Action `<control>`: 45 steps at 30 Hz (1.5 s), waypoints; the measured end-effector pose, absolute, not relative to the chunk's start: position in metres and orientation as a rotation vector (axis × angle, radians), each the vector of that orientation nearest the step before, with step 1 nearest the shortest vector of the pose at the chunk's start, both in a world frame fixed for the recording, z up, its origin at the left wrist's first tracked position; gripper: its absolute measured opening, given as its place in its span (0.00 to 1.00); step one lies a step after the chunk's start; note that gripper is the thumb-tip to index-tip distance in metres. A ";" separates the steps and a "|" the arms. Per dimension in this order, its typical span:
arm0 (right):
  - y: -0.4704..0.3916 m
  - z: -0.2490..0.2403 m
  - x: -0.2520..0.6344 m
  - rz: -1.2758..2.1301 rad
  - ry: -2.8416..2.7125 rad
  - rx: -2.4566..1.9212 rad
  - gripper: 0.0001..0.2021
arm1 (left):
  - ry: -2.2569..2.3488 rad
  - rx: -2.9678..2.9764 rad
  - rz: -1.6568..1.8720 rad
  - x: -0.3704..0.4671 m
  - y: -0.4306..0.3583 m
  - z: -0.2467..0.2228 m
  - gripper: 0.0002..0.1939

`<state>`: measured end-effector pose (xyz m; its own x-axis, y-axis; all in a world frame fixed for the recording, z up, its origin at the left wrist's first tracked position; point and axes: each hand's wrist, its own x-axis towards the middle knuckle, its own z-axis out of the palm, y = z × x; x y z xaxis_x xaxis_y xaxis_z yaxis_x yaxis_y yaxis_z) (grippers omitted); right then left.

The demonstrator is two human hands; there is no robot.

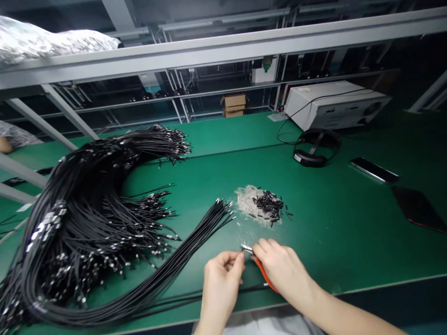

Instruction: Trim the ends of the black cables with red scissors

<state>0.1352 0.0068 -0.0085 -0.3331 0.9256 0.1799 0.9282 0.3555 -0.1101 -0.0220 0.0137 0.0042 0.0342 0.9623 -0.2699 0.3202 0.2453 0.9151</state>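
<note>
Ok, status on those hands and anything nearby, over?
Left hand: pinching a thin dark piece, mostly hidden. Right hand: holding an orange-handled tool, metal tip at that piece. Black bits piled beyond, clear of both hands.

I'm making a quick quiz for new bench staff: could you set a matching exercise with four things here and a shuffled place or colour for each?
1. tool
2. phone
3. cables
4. cardboard boxes

A. brown, beyond the green table
B. black, bunched at the left
C. orange-handled, in the right hand
D. flat, toward the table's right

Pairs: 1-C, 2-D, 3-B, 4-A
</note>
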 end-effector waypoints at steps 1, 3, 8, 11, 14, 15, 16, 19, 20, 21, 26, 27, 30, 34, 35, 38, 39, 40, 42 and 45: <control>0.007 -0.007 0.136 0.008 -2.417 -1.674 0.05 | 1.490 1.266 0.787 -0.022 0.014 0.004 0.20; 0.008 -0.006 0.140 0.088 -2.415 -1.666 0.05 | 1.485 1.256 0.793 -0.022 0.014 0.004 0.19; 0.016 -0.009 0.150 0.418 -2.051 -1.680 0.09 | 1.442 1.181 0.855 -0.023 0.016 0.000 0.18; 0.019 -0.008 0.147 0.759 -1.762 -1.581 0.13 | 1.428 1.192 0.862 -0.022 0.015 -0.003 0.17; 0.014 -0.006 0.141 1.039 -1.620 -1.462 0.13 | 1.434 1.279 0.798 -0.023 0.010 -0.002 0.15; 0.010 -0.005 0.141 1.080 -1.614 -1.453 0.13 | 1.411 1.350 0.746 -0.025 0.010 -0.001 0.14; 0.006 -0.005 0.142 1.101 -1.635 -1.461 0.12 | 1.374 1.442 0.689 -0.028 0.010 0.000 0.13; -0.010 -0.009 0.151 1.099 -1.838 -1.531 0.11 | 1.350 1.805 0.576 -0.044 0.021 0.001 0.11; -0.014 -0.010 0.155 1.087 -1.910 -1.549 0.12 | 1.450 1.936 0.578 -0.050 0.028 0.000 0.11; -0.016 -0.011 0.159 1.072 -1.954 -1.563 0.12 | 1.598 2.076 0.580 -0.055 0.037 -0.002 0.11; -0.010 -0.002 0.170 0.984 -1.830 -1.649 0.10 | 2.061 2.317 0.428 -0.069 0.075 -0.014 0.10; -0.005 0.001 0.170 0.976 -1.795 -1.645 0.10 | 2.050 2.321 0.432 -0.069 0.077 -0.015 0.09; 0.010 0.003 0.161 0.958 -1.696 -1.568 0.12 | 1.992 2.352 0.453 -0.072 0.070 -0.015 0.09; 0.036 -0.010 0.133 1.043 -1.470 -1.525 0.14 | 1.874 2.322 0.670 -0.077 0.054 -0.017 0.09; 0.043 -0.014 0.125 1.094 -1.401 -1.520 0.14 | 1.853 2.304 0.743 -0.078 0.053 -0.018 0.09; 0.061 -0.023 0.107 1.134 -1.262 -1.513 0.16 | 1.822 2.278 0.870 -0.080 0.055 -0.021 0.09; 0.066 -0.024 0.104 1.128 -1.240 -1.510 0.16 | 1.808 2.278 0.889 -0.082 0.057 -0.021 0.09; 0.070 -0.023 0.101 1.123 -1.225 -1.504 0.16 | 1.791 2.277 0.905 -0.083 0.058 -0.021 0.09; 0.075 -0.021 0.099 1.136 -1.191 -1.482 0.16 | 1.739 2.266 0.947 -0.085 0.058 -0.020 0.09; 0.077 -0.019 0.099 1.194 -1.153 -1.442 0.18 | 1.659 2.193 1.012 -0.088 0.055 -0.017 0.09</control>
